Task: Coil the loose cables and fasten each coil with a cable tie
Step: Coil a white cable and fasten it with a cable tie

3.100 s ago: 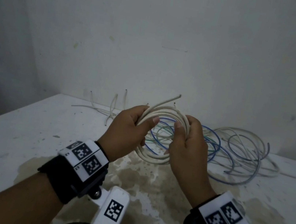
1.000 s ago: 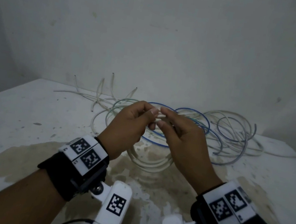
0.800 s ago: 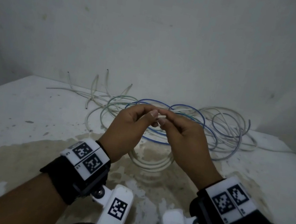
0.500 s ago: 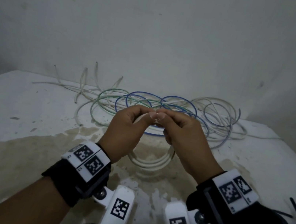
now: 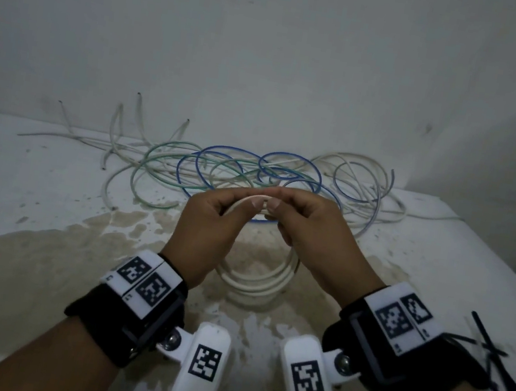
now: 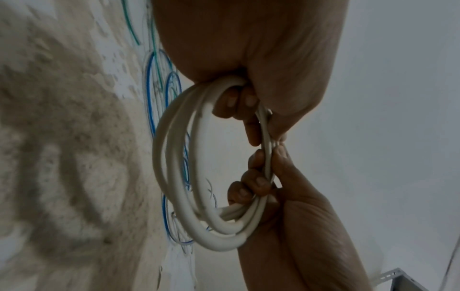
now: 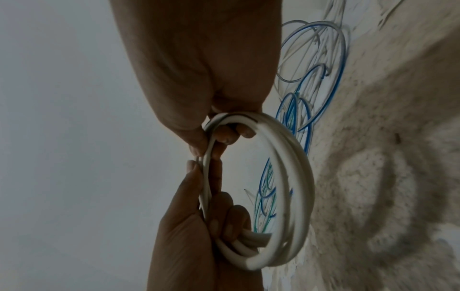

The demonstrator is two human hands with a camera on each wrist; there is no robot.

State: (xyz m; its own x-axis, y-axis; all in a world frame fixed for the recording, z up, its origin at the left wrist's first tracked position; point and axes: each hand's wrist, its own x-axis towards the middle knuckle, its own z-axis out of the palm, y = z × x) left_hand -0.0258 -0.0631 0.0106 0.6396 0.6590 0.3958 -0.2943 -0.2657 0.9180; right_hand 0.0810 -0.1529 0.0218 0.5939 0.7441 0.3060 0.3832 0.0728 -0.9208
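Note:
A coil of thick white cable (image 5: 256, 290) hangs upright just above the table between my hands. My left hand (image 5: 238, 205) and right hand (image 5: 285, 207) pinch its top side by side, thumbs nearly touching, other fingers curled through the ring. The left wrist view has the white coil (image 6: 171, 177) with my left hand (image 6: 248, 59) above and my right hand (image 6: 298, 226) below. In the right wrist view the white coil (image 7: 296, 177) is gripped by my right hand (image 7: 199, 69) and left hand (image 7: 184, 236). Black cable ties (image 5: 490, 354) lie on the table beside my right wrist.
A tangle of loose white, blue and green cables (image 5: 220, 169) spreads along the back of the white table (image 5: 33, 188), against the wall. A brownish stain (image 5: 40, 256) covers the tabletop under my hands. The table's right edge (image 5: 507, 266) runs close to the cable ties.
The free cable end that stuck up from the coil no longer shows. My hands have closed together at the coil's top, and the view has tipped down, bringing the black ties into sight.

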